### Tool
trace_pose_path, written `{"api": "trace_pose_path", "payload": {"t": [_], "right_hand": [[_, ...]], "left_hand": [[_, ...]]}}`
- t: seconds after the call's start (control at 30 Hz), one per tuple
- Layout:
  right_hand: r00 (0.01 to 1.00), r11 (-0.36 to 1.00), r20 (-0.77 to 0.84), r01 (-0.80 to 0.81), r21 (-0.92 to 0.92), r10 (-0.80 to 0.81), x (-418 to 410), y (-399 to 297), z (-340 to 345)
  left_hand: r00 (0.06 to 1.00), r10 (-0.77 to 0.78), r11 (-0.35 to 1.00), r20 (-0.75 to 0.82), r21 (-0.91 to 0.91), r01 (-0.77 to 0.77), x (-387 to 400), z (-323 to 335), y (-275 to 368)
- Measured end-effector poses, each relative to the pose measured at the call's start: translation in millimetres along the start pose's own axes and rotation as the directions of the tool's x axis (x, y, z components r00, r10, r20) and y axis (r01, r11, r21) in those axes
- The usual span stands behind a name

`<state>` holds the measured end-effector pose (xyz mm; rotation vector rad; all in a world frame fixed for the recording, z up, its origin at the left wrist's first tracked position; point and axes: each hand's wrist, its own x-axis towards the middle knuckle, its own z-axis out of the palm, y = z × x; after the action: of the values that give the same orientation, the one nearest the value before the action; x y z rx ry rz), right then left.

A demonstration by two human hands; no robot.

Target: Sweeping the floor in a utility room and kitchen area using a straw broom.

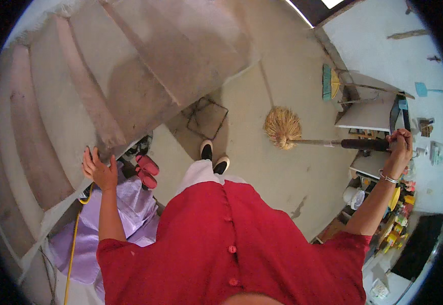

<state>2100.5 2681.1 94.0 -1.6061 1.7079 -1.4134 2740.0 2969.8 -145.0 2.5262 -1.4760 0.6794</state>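
Observation:
My right hand [399, 146] is closed around the dark grip end of a straw broom [283, 127]. Its handle runs sideways across the view, and its bristles fan out over the floor. At the left, my left hand [101, 169] has its fingers apart and holds nothing. It is at the edge of what looks like a concrete staircase [145, 103]; whether it touches the edge I cannot tell.
Pink slippers [147, 170] and shiny lilac cloth [130, 202] lie below the stairs' edge. A dark wire frame [208, 118] is ahead of my feet. Another broom [331, 82] leans by the right wall, near cluttered shelves [396, 225] and a white bucket [354, 197].

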Motion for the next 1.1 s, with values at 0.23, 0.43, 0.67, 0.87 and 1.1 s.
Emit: {"api": "trace_pose_path", "payload": {"t": [0.23,0.43,0.67,0.87,1.1], "right_hand": [[0.997,0.997,-0.022,-0.066,0.049,0.068,24,14,5],[0.999,0.997,0.019,-0.031,0.069,0.03,33,11,25],[0.998,0.998,0.039,-0.047,0.046,0.045,48,20,53],[0.997,0.997,0.025,-0.074,0.026,0.074,51,16,74],[0.997,0.995,0.011,-0.078,0.065,0.078,53,22,89]], "left_hand": [[1.0,-0.004,1.0,-0.027,-0.015,0.003,-2,4,1],[1.0,-0.013,0.998,-0.003,-0.058,0.013,-3,3,0],[1.0,0.012,0.997,-0.011,-0.075,-0.013,0,3,3],[1.0,-0.004,0.999,0.003,-0.037,0.004,-4,5,2],[1.0,-0.006,0.998,-0.008,-0.059,0.006,-3,3,5]]}}
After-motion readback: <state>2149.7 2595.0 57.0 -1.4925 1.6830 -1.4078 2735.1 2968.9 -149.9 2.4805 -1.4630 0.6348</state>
